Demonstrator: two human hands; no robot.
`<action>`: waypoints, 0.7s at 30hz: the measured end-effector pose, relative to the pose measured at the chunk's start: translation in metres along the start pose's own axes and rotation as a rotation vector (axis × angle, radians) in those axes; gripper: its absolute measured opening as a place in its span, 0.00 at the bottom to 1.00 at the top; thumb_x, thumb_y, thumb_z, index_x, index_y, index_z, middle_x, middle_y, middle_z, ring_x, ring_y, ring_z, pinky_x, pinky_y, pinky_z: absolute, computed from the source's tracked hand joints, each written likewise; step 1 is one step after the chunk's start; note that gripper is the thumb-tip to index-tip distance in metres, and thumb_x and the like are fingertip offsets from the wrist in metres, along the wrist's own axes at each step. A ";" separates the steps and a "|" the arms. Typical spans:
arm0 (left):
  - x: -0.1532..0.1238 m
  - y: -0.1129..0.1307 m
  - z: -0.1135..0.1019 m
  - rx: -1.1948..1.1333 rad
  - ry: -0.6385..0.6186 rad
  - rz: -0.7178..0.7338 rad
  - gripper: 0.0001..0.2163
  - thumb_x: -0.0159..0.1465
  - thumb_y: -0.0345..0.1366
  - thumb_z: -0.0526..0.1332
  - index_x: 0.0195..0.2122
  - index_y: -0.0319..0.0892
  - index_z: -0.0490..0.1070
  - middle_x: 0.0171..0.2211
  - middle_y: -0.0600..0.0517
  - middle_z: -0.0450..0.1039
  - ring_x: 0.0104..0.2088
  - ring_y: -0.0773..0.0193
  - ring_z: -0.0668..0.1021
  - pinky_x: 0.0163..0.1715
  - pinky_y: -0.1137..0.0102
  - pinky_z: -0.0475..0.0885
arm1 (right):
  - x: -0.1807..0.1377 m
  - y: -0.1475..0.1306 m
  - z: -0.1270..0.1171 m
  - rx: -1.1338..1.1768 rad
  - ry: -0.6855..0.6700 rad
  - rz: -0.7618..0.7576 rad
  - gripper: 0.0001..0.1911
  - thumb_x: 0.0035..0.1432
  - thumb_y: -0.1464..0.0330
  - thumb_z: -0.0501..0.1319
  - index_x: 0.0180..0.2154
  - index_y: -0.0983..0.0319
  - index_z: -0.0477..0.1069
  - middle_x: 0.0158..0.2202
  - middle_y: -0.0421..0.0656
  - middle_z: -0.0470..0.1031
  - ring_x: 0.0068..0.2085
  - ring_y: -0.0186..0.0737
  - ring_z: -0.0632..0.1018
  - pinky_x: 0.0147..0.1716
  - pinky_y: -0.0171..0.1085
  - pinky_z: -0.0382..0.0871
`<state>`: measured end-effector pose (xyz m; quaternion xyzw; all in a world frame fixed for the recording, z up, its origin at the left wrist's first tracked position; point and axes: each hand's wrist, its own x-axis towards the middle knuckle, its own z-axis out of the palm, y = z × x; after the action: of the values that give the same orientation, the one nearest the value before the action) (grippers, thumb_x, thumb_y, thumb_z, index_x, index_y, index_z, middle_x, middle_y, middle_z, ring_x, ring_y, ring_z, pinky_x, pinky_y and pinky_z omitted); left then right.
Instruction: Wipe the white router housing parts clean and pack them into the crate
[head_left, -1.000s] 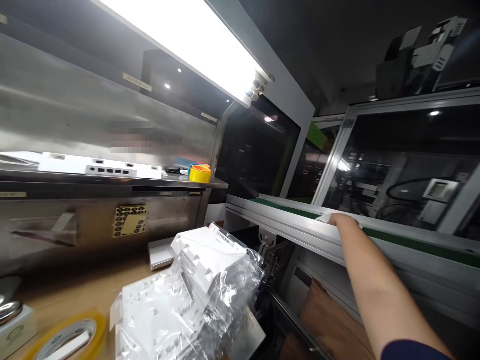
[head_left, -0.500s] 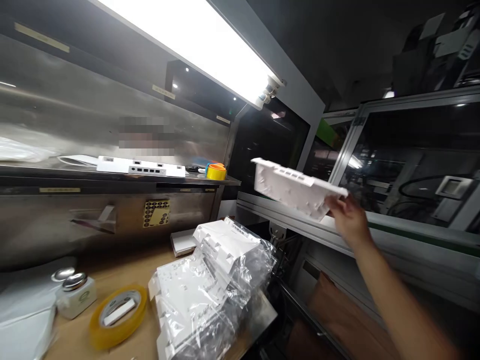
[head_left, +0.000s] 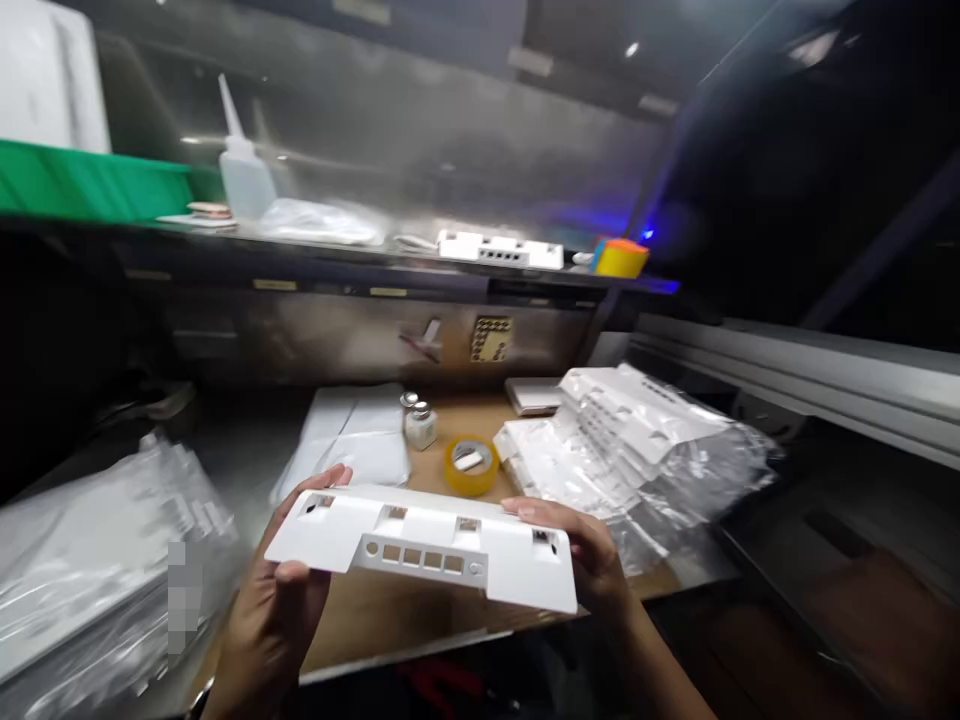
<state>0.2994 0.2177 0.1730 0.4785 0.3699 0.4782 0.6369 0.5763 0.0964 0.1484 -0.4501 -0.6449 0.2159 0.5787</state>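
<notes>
A long white plastic cover (head_left: pixel 427 545) with a row of square port cut-outs is held level in front of me, over the near edge of the wooden bench (head_left: pixel 390 610). My left hand (head_left: pixel 274 600) grips its left end, thumb on the near face and fingers behind. My right hand (head_left: pixel 592 560) grips its right end, with fingertips curled over the top edge. Just beyond the cover a yellow tape roll (head_left: pixel 470 465) lies on the bench.
A pile of white covers in clear bags (head_left: pixel 637 450) lies to the right, more bagged parts (head_left: pixel 82 560) to the left. A small capped bottle (head_left: pixel 421 425) and white sheets (head_left: pixel 352 445) sit mid-bench. The shelf above holds another white cover (head_left: pixel 499 250), tape rolls (head_left: pixel 621 258), a squeeze bottle (head_left: pixel 241 170) and a green bin (head_left: pixel 90 185).
My right hand lifted the white cover off the conveyor at the right and brought it down in front of me. My left hand has come in and taken its other end. My view swung left.
</notes>
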 end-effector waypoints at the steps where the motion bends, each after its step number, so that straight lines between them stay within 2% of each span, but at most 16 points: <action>1: -0.004 0.001 -0.012 -0.002 0.022 0.017 0.40 0.52 0.66 0.67 0.60 0.47 0.69 0.68 0.44 0.63 0.71 0.42 0.57 0.71 0.57 0.54 | -0.002 0.006 0.011 0.014 0.009 0.019 0.18 0.71 0.64 0.55 0.59 0.48 0.73 0.56 0.45 0.79 0.56 0.48 0.80 0.53 0.48 0.78; 5: -0.025 0.006 -0.044 0.040 0.092 0.088 0.36 0.56 0.60 0.69 0.61 0.47 0.69 0.69 0.44 0.62 0.70 0.45 0.61 0.67 0.62 0.63 | -0.012 0.022 0.044 0.013 0.049 0.102 0.18 0.68 0.67 0.59 0.56 0.49 0.75 0.58 0.45 0.78 0.58 0.49 0.79 0.56 0.47 0.76; 9: -0.039 0.009 -0.045 0.140 0.183 0.166 0.34 0.57 0.61 0.68 0.60 0.48 0.70 0.67 0.45 0.65 0.70 0.45 0.61 0.69 0.59 0.59 | -0.023 0.031 0.057 0.004 0.040 0.184 0.19 0.67 0.68 0.60 0.57 0.50 0.76 0.58 0.45 0.78 0.58 0.50 0.79 0.57 0.47 0.76; 13: -0.043 0.005 -0.040 0.164 0.166 0.198 0.33 0.56 0.62 0.68 0.59 0.52 0.71 0.66 0.47 0.66 0.70 0.44 0.61 0.69 0.57 0.58 | -0.035 0.035 0.052 -0.056 0.012 0.227 0.19 0.66 0.69 0.61 0.56 0.52 0.76 0.55 0.45 0.80 0.55 0.50 0.81 0.57 0.46 0.77; 19: -0.048 -0.005 -0.034 0.199 0.123 0.221 0.33 0.56 0.62 0.67 0.59 0.55 0.72 0.65 0.49 0.68 0.70 0.46 0.62 0.69 0.58 0.58 | -0.051 0.039 0.036 -0.090 -0.002 0.246 0.20 0.66 0.69 0.60 0.58 0.51 0.75 0.56 0.44 0.79 0.55 0.48 0.81 0.56 0.43 0.77; 21: -0.048 -0.006 -0.031 0.173 0.119 0.216 0.33 0.54 0.61 0.69 0.58 0.54 0.73 0.66 0.49 0.68 0.70 0.46 0.62 0.69 0.60 0.59 | -0.052 0.037 0.036 -0.106 0.040 0.237 0.18 0.65 0.66 0.61 0.55 0.50 0.78 0.54 0.44 0.80 0.53 0.51 0.82 0.54 0.45 0.79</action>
<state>0.2593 0.1785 0.1593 0.5396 0.3931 0.5378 0.5149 0.5508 0.0800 0.0815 -0.5573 -0.5861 0.2394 0.5371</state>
